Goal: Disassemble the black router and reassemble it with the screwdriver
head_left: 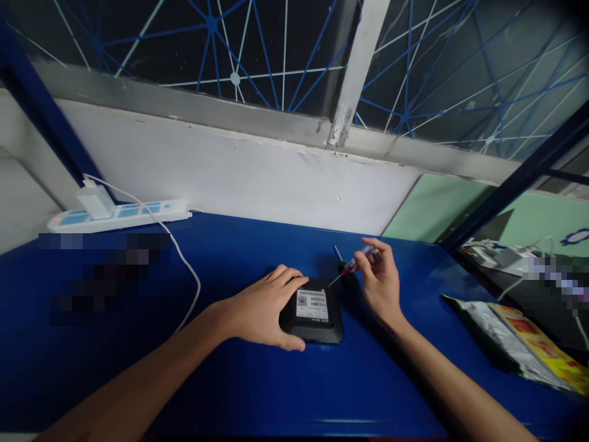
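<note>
A flat black box-shaped device [322,333] with rounded corners lies on the blue table [294,393], its white printed label [311,305] facing up. Across its left side rests my left hand [262,307], thumb at the near edge and fingers over the far edge, gripping it. My right hand [381,279] pinches a screwdriver [360,259] by its clear, reddish handle. The thin shaft slants down to the device's far right corner, where the tip appears to touch. Just behind it, a second slim tool [338,253] with a greenish part lies on the table, partly hidden.
A white power strip [172,210] with a plugged-in adapter [96,201] sits at the back left; its white cable [191,273] curves across the table. At right lies a silver and yellow packet [515,337]. A wall and window stand behind. Some patches are blurred out.
</note>
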{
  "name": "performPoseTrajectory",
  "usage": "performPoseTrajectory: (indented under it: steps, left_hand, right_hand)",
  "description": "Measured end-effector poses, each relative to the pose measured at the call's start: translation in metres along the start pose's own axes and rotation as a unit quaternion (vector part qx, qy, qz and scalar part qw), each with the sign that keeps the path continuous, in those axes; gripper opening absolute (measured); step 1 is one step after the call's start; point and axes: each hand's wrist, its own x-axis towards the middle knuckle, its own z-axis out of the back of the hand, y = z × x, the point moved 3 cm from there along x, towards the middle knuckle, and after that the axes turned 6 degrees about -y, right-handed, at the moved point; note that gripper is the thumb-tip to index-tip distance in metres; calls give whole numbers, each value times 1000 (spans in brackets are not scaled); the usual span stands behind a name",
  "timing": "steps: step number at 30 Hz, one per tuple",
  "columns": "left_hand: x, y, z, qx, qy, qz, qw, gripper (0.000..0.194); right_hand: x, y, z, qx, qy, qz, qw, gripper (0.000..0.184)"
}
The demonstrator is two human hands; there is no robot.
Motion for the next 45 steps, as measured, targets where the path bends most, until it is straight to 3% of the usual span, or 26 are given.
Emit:
performPoseTrajectory:
  steps: [13, 28, 34, 40, 45]
  left_hand:
    - [0, -2, 0, 11, 13, 13, 1000, 110]
    - [1, -1, 1, -1, 2, 5, 1000, 110]
    - [0, 0, 0, 1, 9, 11, 1000, 112]
    - [0, 0, 0, 6, 4, 4, 1000, 110]
    - [0, 0, 0, 7, 6, 6, 1000, 110]
  right_hand:
    - [-5, -3, -3, -9, 49, -19, 999, 49]
    - [-5, -3, -5, -5, 57, -23, 998, 49]
    - [-3, -7, -1, -47, 22, 8, 999, 47]
    - [-2, -7, -1, -29, 7, 8, 1000, 44]
    - [-6, 1, -3, 38, 32, -11, 999, 40]
